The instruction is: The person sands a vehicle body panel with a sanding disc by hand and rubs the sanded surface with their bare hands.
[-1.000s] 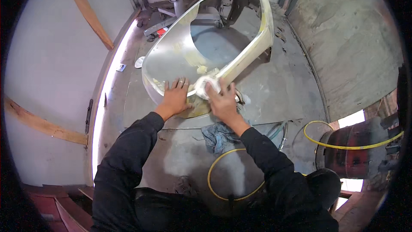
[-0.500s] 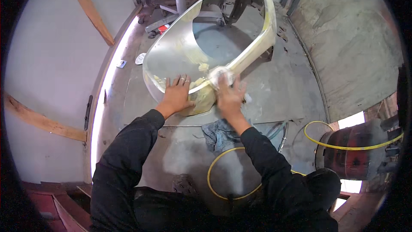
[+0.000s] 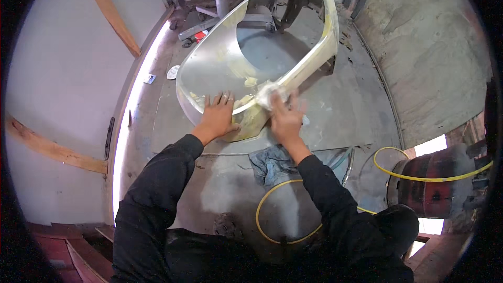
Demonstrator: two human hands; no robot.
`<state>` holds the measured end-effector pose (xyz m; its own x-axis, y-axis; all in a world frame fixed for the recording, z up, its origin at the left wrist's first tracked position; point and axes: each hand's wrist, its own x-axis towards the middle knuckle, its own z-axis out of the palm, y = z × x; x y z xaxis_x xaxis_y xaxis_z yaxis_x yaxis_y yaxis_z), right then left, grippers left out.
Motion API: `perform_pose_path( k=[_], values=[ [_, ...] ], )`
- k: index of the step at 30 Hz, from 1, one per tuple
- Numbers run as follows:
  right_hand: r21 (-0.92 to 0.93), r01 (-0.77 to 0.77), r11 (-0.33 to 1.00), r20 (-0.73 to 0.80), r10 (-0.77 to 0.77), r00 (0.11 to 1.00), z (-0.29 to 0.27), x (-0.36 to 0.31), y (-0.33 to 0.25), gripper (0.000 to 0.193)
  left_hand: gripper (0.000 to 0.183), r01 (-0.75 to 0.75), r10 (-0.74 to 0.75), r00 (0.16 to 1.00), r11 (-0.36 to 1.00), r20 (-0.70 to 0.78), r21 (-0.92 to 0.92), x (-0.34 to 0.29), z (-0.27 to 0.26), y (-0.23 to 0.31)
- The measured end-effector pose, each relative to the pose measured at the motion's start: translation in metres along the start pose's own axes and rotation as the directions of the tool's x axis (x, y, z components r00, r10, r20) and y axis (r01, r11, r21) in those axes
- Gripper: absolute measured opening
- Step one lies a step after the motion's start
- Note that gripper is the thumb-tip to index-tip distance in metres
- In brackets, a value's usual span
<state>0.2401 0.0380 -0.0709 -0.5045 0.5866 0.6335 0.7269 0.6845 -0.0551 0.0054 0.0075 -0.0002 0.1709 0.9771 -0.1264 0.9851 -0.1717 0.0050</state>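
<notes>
A large curved shell panel [image 3: 209,57], silvery with yellowish filler patches, stands tilted on the floor in front of me. My left hand [image 3: 217,119] lies across its near rim, fingers stretched out and apart over the inner side, thumb on the outer face. To the right of it, my right hand [image 3: 286,120] presses a whitish round pad [image 3: 268,94] against the rim; motion smears its fingers and the pad's exact kind. Beneath my right wrist a crumpled blue-grey cloth [image 3: 272,165] lies on the floor.
A yellow hose [image 3: 258,215] loops over the floor near my legs. At the right stands a dark red cylindrical tank [image 3: 432,182]. Behind the shell is a grey metal stand [image 3: 220,5]. A wall panel with wooden strips [image 3: 57,151] borders the left side.
My right hand has shifted slightly along the rim with the pad, still blurred by motion. My left hand keeps its place on the shell; the whole view has shifted slightly.
</notes>
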Motion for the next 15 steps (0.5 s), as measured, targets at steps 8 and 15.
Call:
perform_pose_path(
  k=[8, 15],
  values=[
    [0.0, 0.046, 0.999, -0.025, -0.046, 0.999, -0.001, 0.011, -0.002, 0.06, 0.112, -0.008, 0.008, 1.0, 1.0, 0.006, -0.002, 0.0, 0.003, -0.002],
    [0.113, 0.173, 0.978, 0.073, -0.182, 0.981, -0.001, 0.009, -0.01, 0.066, 0.113, 0.002, -0.002, 1.0, 1.0, -0.009, -0.006, 0.004, 0.006, -0.003]
  ],
)
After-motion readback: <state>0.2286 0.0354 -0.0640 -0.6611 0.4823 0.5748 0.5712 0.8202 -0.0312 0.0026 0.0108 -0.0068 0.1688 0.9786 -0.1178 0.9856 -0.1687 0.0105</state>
